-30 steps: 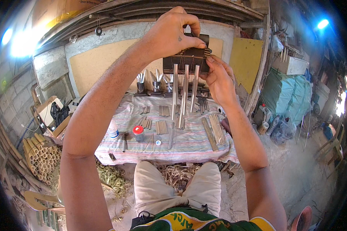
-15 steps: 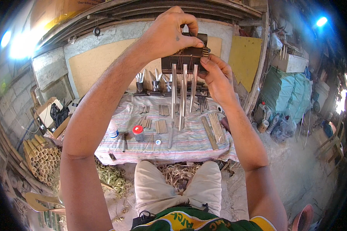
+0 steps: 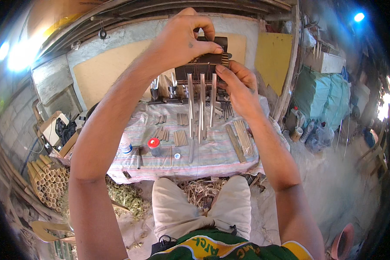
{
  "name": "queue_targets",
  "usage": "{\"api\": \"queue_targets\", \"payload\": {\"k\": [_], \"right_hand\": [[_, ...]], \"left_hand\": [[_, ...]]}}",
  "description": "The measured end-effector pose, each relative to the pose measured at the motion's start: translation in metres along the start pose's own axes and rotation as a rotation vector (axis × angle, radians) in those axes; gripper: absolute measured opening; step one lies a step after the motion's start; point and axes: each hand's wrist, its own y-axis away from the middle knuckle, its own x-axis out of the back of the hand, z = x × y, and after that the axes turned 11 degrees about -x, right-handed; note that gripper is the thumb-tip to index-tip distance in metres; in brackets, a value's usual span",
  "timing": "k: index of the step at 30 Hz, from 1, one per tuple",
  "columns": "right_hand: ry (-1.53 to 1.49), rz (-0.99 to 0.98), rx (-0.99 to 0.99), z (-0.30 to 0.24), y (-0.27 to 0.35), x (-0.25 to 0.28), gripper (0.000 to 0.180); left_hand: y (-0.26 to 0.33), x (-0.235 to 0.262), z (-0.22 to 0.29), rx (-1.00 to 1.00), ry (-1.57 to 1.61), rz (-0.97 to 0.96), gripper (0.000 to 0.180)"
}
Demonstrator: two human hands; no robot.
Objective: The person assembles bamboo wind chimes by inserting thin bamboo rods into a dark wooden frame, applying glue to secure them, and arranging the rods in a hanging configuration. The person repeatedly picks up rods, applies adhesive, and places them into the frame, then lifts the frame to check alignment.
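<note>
Dark-brown block with hanging silver metal tubes shifted slightly left, still aloft above the cloth-covered counter, left hand clamped on its top, right hand at right edge, grip unclear, so still mid-handling.

Dark brown piece, raised, silvery tubes (slim, shiny), hanging vertically below it.

Blue-white glare burns out detail at ten o'clock; a smaller blue-edged light shines at two, and a washed-out gap near three. Bright streaks line the metal tubes. The tablecloth is softly, evenly lit. Haze dulls the floor at four. Fisheye distortion bows edges; black vignetting surrounds everything.
</note>
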Motion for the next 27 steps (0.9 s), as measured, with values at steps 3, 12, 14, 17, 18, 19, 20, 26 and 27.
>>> {"api": "queue_targets", "payload": {"k": [3, 12, 14, 17, 18, 19, 20, 26, 27], "right_hand": [[0.008, -0.013, -0.045, 0.007, 0.008, 0.002, 0.023], [0.008, 0.042, -0.257, 0.047, 0.074, 0.007, 0.021], [0.056, 0.033, -0.347, 0.059, 0.098, 0.017, 0.02], [0.293, 0.049, -0.542, 0.082, 0.142, 0.033, 0.019], [0.344, 0.045, -0.616, 0.092, 0.156, 0.036, 0.019], [0.262, 0.045, -0.672, 0.104, 0.17, 0.036, 0.019], [0.179, 0.056, -0.723, 0.114, 0.185, 0.035, 0.019], [0.023, 0.061, -0.994, 0.155, 0.244, 0.044, 0.02], [0.018, 0.068, -1.011, 0.16, 0.247, 0.045, 0.019]], "left_hand": [[0.009, -0.005, 0.002, 0.056, 0.056, -0.045, 0.029], [0.051, -0.03, 0.016, 0.326, 0.474, -0.398, 0.029], [0.063, -0.042, 0.017, 0.388, 0.607, -0.48, 0.028], [0.084, -0.052, 0.007, 0.367, 0.671, -0.728, 0.026], [0.093, -0.059, 0.005, 0.403, 0.719, -0.809, 0.026], [0.102, -0.067, 0.0, 0.43, 0.767, -0.893, 0.026], [0.109, -0.076, -0.007, 0.408, 0.864, -0.951, 0.026], [0.148, -0.169, -0.057, 0.535, 0.88, -1.096, 0.024], [0.155, -0.187, -0.069, 0.554, 0.826, -1.079, 0.026]]}}
